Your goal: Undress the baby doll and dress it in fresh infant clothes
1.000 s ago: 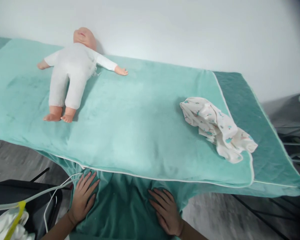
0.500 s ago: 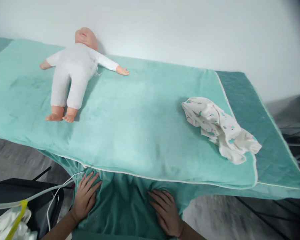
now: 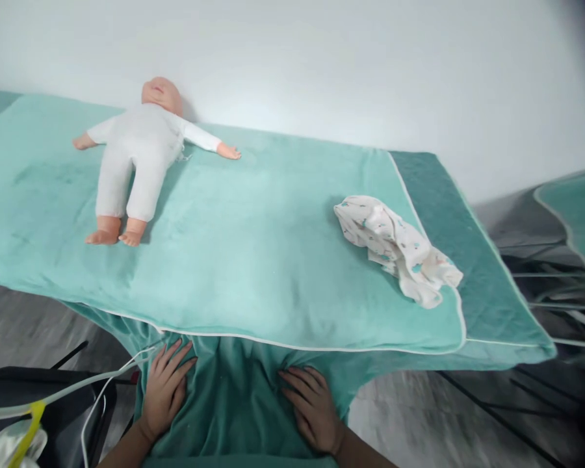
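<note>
My left hand [image 3: 164,387] and my right hand [image 3: 311,409] lie flat, fingers spread, on the dark teal cloth [image 3: 234,403] that hangs over the near edge of the table. Above them lies a light teal blanket [image 3: 253,247] with white piping. A baby doll [image 3: 136,156] in a white suit lies on its back at the far left of the blanket, head against the wall. A crumpled white patterned garment [image 3: 394,247] sits near the blanket's right edge.
A black object [image 3: 34,390] with white cables and a yellow-taped tube stands at the lower left. A white wall runs behind the table. Dark metal frame legs and another teal cloth [image 3: 575,214] show at the right, over a grey floor.
The view has shifted, so the table sits slightly lower and more to the left in the picture. Both hands stay flat on the hanging cloth in the same place.
</note>
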Demonstrator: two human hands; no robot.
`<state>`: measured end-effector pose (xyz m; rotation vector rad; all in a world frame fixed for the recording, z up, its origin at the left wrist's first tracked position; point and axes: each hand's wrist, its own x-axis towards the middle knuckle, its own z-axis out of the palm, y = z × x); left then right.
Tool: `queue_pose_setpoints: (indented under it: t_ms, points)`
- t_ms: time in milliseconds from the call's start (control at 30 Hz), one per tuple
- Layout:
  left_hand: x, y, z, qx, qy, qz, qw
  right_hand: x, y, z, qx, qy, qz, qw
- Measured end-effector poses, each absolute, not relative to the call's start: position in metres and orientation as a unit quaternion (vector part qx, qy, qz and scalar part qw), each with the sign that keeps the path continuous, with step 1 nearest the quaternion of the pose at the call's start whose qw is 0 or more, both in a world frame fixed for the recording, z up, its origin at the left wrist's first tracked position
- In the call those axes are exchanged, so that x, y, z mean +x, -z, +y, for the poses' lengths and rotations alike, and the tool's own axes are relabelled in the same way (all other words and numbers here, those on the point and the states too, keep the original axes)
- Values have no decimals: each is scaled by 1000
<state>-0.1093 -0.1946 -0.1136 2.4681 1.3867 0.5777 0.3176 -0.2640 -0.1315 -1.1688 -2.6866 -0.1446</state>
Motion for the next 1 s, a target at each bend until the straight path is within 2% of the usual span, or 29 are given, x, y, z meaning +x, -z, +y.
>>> queue_pose_setpoints:
  t_ms: [233, 333, 400, 467, 533, 600, 700, 767, 867, 1000]
  points:
    - [-92, 108, -185, 870, -205, 442, 70, 302, 116, -253, -401, -31, -902, 156]
    - [-89, 94, -183, 882, -209, 419, 57, 302, 87, -231, -378, -81, -910, 149]
    - [-90, 80, -182, 887, -222, 403, 46, 316, 56, -201, -346, -33, -924, 163]
    - [-89, 65, -181, 885, -250, 392, 32, 341, 18, -163, -432, 49, -884, 173]
    - [-82, 51, -179, 883, -280, 374, 25, 372, -22, -123, -583, 132, -782, 174]
    - [-67, 40, -178, 891, -301, 338, 26, 400, -57, -88, -710, 171, -671, 127]
    - [-40, 27, -176, 908, -312, 279, 32, 429, -96, -55, -800, 111, -589, 17]
    - [-25, 20, -175, 914, -313, 254, 42, 441, -116, -42, -826, 40, -563, 4]
    - [-8, 12, -173, 911, -317, 254, 68, 456, -150, -28, -845, 11, -527, 89]
    - [22, 6, -164, 907, -298, 276, 114, 473, -206, -7, -822, 80, -518, 224]
